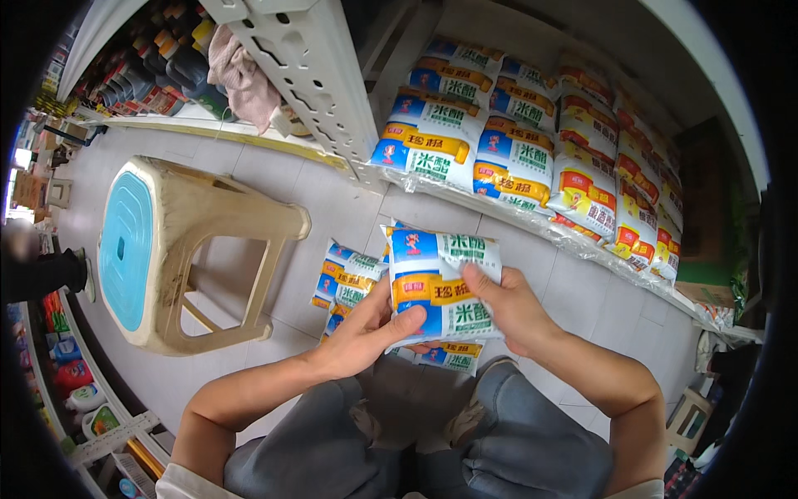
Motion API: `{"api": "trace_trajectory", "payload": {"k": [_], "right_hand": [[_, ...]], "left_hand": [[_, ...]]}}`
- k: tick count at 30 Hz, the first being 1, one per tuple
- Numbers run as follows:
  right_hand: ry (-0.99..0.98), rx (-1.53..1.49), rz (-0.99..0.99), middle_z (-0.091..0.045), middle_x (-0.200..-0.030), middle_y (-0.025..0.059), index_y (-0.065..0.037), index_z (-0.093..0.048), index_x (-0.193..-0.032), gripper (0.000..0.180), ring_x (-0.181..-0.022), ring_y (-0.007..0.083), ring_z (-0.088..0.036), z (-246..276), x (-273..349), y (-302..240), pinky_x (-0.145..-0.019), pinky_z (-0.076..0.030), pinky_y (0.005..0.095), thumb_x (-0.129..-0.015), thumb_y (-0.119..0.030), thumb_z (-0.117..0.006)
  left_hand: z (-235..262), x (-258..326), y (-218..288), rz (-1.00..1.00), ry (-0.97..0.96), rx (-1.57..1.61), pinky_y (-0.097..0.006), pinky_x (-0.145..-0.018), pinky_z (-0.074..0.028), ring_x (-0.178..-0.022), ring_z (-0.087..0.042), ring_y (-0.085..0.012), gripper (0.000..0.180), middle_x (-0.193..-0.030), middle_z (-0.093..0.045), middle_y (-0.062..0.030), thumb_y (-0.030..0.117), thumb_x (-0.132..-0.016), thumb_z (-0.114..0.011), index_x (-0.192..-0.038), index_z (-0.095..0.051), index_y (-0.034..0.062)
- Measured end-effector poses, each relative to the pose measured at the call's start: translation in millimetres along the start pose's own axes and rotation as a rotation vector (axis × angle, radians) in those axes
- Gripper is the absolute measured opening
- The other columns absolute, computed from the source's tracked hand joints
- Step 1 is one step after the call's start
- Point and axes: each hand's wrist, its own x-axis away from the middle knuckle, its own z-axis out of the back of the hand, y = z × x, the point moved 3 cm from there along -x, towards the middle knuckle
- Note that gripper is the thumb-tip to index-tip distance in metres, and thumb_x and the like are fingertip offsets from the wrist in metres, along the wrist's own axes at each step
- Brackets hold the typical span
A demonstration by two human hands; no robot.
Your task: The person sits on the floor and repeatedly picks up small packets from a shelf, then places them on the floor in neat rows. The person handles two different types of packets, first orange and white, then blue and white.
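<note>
White pouch [445, 287] (one), pinched by left hand [366, 328], right hand [511, 308].

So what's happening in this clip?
A person crouches on a shop floor, both hands gripping one blue, white and orange pouch: left hand at its lower left corner, right hand on its right edge. More pouches lie on the tiles beneath, many already rowed on the bottom shelf. A plastic stool stands to the left.

Beige plastic stool [191, 249] with blue seat, perforated shelf upright [312, 71], pink cloth [241, 75], grey tiled floor [573, 291]
</note>
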Motion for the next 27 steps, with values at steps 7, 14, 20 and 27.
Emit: {"api": "trace_trajectory", "payload": {"k": [7, 14, 20, 27], "right_hand": [[0.310, 0.007, 0.354, -0.069, -0.102, 0.0116, 0.000, -0.064, -0.113, 0.041, -0.082, 0.0137, -0.067, 47.2, -35.8, -104.2, -0.075, -0.054, 0.0289, -0.097, -0.037, -0.061], [0.994, 0.502, 0.611, -0.065, -0.110, 0.0137, -0.001, -0.057, -0.124, 0.053, -0.092, 0.0195, -0.066, 154.6, -130.2, -248.5, -0.073, -0.051, 0.0328, -0.097, -0.045, -0.055], [0.919, 0.425, 0.591, -0.062, -0.119, 0.0158, -0.003, -0.057, -0.127, 0.050, -0.102, 0.0232, -0.063, 178.7, -190.4, -280.8, -0.080, -0.050, 0.0370, -0.098, -0.043, -0.051], [1.102, 1.326, 0.499, -0.060, -0.125, 0.0162, -0.004, -0.058, -0.129, 0.046, -0.112, 0.0266, -0.059, 182.4, -212.1, -298.9, -0.088, -0.050, 0.0385, -0.098, -0.038, -0.051]], "left_hand": [[5.8, 0.0, 9.1, -0.084, -0.097, 0.004, -0.038, -0.096, -0.052, -0.111, -0.063, -0.0258, 0.063, -0.142, -0.047, -0.0196, 0.015, -0.102, -0.050, -0.154, -0.014, 0.0094], [12.8, 2.3, -4.3, -0.027, -0.058, -0.055, -0.035, -0.099, -0.049, -0.116, -0.061, -0.0247, 0.056, -0.143, -0.047, -0.0185, 0.019, -0.102, -0.051, -0.150, -0.025, 0.0075], [21.7, 15.7, -6.2, 0.009, 0.040, -0.069, -0.034, -0.099, -0.049, -0.118, -0.059, -0.0236, 0.052, -0.140, -0.049, -0.0177, 0.022, -0.102, -0.052, -0.147, -0.032, 0.0050], [32.2, 28.5, -19.2, 0.024, 0.139, -0.069, -0.036, -0.098, -0.049, -0.112, -0.063, -0.0239, 0.046, -0.138, -0.051, -0.0194, 0.020, -0.103, -0.049, -0.143, -0.037, 0.0022]]}}
